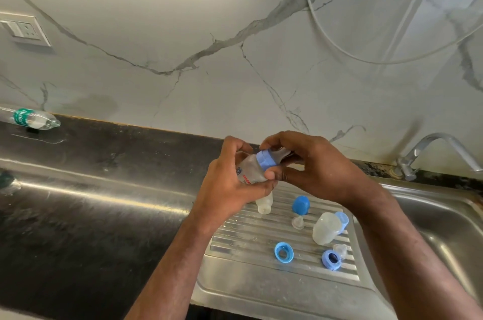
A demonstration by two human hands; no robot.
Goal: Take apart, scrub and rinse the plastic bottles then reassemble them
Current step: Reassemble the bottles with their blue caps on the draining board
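My left hand [230, 186] grips the body of a cloudy baby bottle [249, 169], held tilted above the steel drainboard [261, 285]. My right hand [305, 163] curls round its blue collar ring [265, 160] and clear teat [283, 153]. On the ribbed drainboard lie a second bottle body [264, 204], a third bottle [326, 228] with a pale blue ring, a blue cap [300, 204], a clear teat [298, 223], two loose blue rings [283, 252] [331, 259] and another clear teat [340, 250].
The sink basin [444, 228] lies to the right, with a chrome tap [428, 152] behind it. A water bottle [31, 118] lies on the black counter [78, 215] at far left. A marble wall with a socket [24, 30] and a white hose [339, 50] rises behind.
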